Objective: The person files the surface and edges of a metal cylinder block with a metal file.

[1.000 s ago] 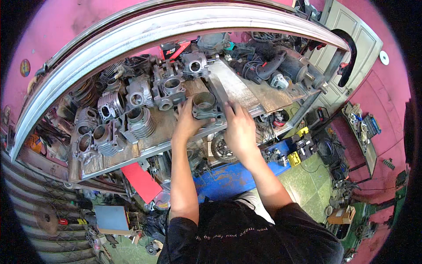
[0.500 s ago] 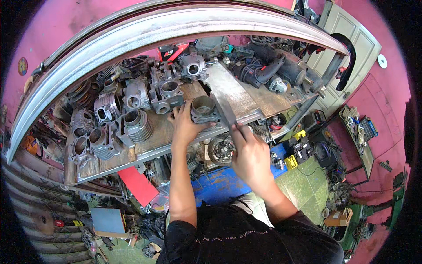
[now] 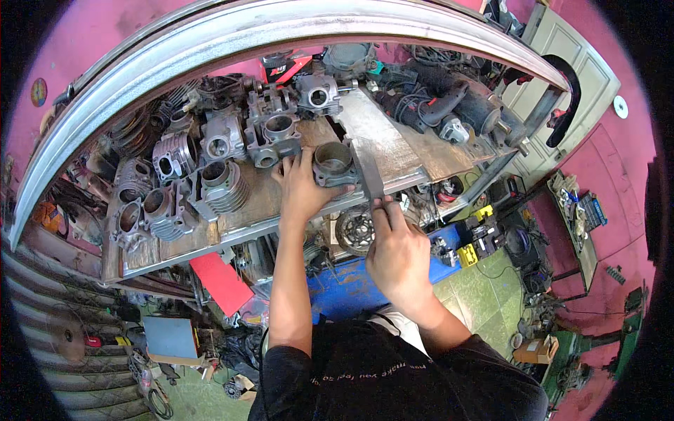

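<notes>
A grey metal engine cylinder [image 3: 333,173] with a round open bore stands at the front of the workbench. My left hand [image 3: 302,191] is closed on it, fingers along its left side and thumb across its near edge. In my right hand [image 3: 400,252] is a long, flat, dark metal file [image 3: 371,174], gripped at its near end. The blade points away from me, close along the cylinder's right side. Whether file and cylinder touch, I cannot tell.
Several engine cylinders [image 3: 223,188] and cylinder heads [image 3: 319,95] crowd the bench to the left and back. A corded power tool [image 3: 428,112] lies at the back right. The bench's metal front edge [image 3: 260,216] runs below my hands, and a white curved beam [image 3: 281,31] spans above.
The file has swung slightly, pointing more directly away from me along the cylinder's right side. My left hand keeps its hold on the cylinder. The whole view has shifted a little.
</notes>
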Demonstrator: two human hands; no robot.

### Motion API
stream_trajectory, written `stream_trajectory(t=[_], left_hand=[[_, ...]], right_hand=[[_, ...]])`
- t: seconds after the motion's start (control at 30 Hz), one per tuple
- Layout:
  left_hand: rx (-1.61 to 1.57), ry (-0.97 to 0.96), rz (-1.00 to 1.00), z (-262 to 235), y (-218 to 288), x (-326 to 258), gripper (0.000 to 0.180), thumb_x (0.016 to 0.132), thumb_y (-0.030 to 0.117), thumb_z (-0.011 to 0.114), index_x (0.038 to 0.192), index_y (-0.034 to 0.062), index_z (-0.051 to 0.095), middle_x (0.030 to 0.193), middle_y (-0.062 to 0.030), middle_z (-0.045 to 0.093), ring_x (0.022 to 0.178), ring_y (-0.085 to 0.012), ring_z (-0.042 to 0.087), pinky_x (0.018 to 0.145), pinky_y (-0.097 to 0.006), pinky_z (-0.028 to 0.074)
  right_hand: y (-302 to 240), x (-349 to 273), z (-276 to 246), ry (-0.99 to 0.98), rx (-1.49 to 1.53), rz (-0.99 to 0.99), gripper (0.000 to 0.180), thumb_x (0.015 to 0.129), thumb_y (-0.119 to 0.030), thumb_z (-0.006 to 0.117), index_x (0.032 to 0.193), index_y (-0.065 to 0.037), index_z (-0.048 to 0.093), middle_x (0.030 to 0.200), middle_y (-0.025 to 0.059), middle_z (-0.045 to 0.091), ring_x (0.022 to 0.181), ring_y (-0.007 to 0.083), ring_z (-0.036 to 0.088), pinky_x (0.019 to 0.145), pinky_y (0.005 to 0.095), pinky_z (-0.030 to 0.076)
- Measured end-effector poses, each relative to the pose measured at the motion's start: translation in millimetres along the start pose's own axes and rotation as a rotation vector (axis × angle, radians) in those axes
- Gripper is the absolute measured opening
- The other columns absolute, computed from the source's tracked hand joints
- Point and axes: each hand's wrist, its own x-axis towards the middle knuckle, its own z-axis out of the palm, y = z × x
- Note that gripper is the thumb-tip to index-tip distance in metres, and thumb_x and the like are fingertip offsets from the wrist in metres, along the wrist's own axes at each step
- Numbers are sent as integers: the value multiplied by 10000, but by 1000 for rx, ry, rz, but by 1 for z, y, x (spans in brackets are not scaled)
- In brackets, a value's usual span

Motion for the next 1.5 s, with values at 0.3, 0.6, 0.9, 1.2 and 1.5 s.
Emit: stream_trajectory(t=[0.3,0.6,0.9,1.2,1.5], left_hand=[[-2,18,24,1,-2,2,1140,529,589,1011,1422,52,548,1365,-198,673,1330,-415,549,1145,-635,291],[-35,-9,30,3,5,1,1167,536,627,1000,1429,44,525,1457,-229,577,1389,-454,498,1160,-669,280],[-80,94,-44,30,0,-4,1268,576,608,998,1553,40,424,1505,-217,535,1419,-447,434,1108,-745,298],[-114,105,-104,27,8,-6,1186,558,586,1011,1480,57,485,1463,-211,562,1397,-453,448,1099,-741,310],[-152,163,-65,26,13,-8,1078,554,532,1028,1384,47,539,1414,-200,590,1340,-451,478,1074,-688,352]], right_hand=[[47,105,44,-61,82,72,477,733,15,689,1210,6,676,1155,217,695,969,461,731,847,541,609],[0,-21,10,-17,-81,40,676,748,3,666,1419,45,600,1364,226,653,822,390,762,724,454,644],[22,56,26,-83,36,125,580,775,-16,717,1342,51,620,1299,197,657,835,409,753,747,488,627],[21,32,19,-70,28,126,581,769,5,696,1345,48,630,1316,223,657,870,412,757,769,492,626],[25,19,-1,-125,29,50,632,727,38,685,1357,-9,655,1293,184,668,886,410,755,778,483,627]])
